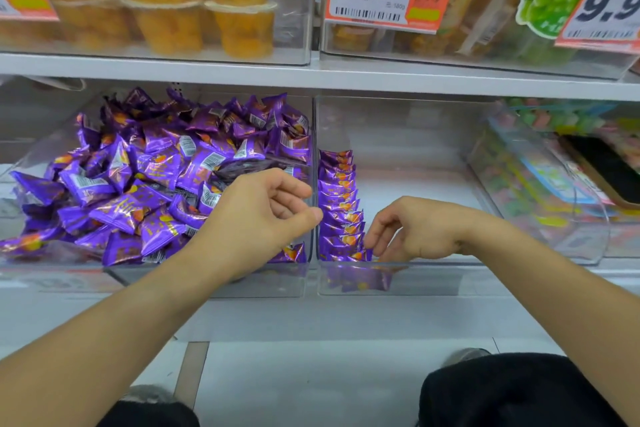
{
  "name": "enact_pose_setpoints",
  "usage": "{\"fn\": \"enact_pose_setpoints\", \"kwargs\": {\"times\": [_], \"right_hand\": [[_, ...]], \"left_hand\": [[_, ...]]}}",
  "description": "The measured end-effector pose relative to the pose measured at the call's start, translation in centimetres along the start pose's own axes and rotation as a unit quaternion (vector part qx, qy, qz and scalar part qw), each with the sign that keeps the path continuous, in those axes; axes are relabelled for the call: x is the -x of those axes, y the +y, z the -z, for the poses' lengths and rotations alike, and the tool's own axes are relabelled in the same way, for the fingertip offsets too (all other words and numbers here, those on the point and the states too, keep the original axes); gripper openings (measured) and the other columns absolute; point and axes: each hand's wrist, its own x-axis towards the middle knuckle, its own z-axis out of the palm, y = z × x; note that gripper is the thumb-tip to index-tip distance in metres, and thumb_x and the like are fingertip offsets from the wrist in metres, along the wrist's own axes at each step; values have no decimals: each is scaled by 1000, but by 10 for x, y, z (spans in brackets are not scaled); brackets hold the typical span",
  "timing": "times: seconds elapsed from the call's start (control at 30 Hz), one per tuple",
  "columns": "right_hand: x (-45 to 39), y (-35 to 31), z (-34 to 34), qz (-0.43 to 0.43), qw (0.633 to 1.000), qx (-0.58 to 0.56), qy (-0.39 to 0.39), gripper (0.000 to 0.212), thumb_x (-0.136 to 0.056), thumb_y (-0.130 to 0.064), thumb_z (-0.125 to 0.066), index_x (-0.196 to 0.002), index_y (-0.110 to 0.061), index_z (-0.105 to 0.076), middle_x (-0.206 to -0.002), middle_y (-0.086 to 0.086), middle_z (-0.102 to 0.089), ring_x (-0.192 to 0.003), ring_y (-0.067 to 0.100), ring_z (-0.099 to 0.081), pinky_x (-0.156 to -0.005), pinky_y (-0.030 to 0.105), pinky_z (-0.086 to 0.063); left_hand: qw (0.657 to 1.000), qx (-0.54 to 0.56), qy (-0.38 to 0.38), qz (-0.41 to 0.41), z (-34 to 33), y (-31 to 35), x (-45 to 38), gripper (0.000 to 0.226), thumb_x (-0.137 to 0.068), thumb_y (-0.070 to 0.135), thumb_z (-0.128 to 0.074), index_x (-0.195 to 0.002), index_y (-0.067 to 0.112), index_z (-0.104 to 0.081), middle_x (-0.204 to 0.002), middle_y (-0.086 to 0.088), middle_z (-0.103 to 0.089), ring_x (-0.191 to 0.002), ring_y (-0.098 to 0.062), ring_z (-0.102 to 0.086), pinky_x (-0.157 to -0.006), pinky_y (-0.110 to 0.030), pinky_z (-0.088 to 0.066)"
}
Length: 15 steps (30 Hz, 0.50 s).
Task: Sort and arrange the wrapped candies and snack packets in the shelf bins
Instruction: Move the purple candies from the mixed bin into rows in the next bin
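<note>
So we're maybe a fifth of the way in, at a guess. The left clear bin (207, 284) is still a loose heap of purple wrapped candies (145, 184), all tossed in at random angles, and that pile looks like the bulk of the work left. Next door, the middle clear bin (415, 281) has one tidy row of purple candies (339, 204) standing on edge along its left wall, running from the front lip back to about mid-depth. The rest of that bin's floor is bare, so there's room for several more rows.

Our left hand (256, 218) hangs over the right end of the heap, right by the divider between the two bins. Its fingers (294, 191) are loosely curled with the thumb tip up near the index finger, and as far as we can see there's nothing in them. Looks like it's between picks.

Our right hand (415, 232) is down inside the middle bin at the front end of the row, wrist bent, fingers (377, 236) drooping and part open. The tips are touching or lightly pinching the frontmost candy (363, 255), probably squaring it up against its neighbours. Can't tell for sure if it's an actual pinch or just a nudge.

Further right there's a bin of pastel sweets (540, 184) we aren't working on.
</note>
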Motion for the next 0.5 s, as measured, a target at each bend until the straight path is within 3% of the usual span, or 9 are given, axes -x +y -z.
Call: {"fn": "enact_pose_setpoints", "kwargs": {"times": [0.13,0.27,0.4,0.5], "right_hand": [[-5,0,-2,-39,999,34,5,22,-84,-2,-67,-96,-20,-70,-92,-6,-76,-55,-7,-60,-53,10,-43],[-7,1,-2,-72,997,12,4,18,-78,-9,-76,-91,-19,-70,-85,-5,-78,-64,14,-65,-57,19,-47],[-4,3,-2,-45,999,-28,11,14,-77,-5,-78,-87,-14,-75,-85,8,-77,-56,12,-59,-54,16,-45],[-6,4,-4,-48,996,-70,13,22,-76,-18,-84,-93,-14,-71,-82,10,-77,-67,22,-69,-69,30,-56]], "left_hand": [[1000,-1,-3,-1,0,1,0,20,-78,21,-80,-94,21,-68,-82,-3,-72,-65,-8,-60,-71,-27,-57],[1000,3,-4,-2,0,2,1,21,-78,20,-81,-95,19,-68,-83,-4,-72,-64,-6,-59,-70,-24,-56],[1000,0,-8,-2,1,0,0,22,-78,22,-82,-95,21,-68,-82,-2,-73,-66,-7,-60,-70,-25,-57],[1000,-1,-7,-1,1,0,0,22,-78,22,-81,-95,20,-68,-81,-2,-73,-65,-7,-61,-68,-22,-57]]}}
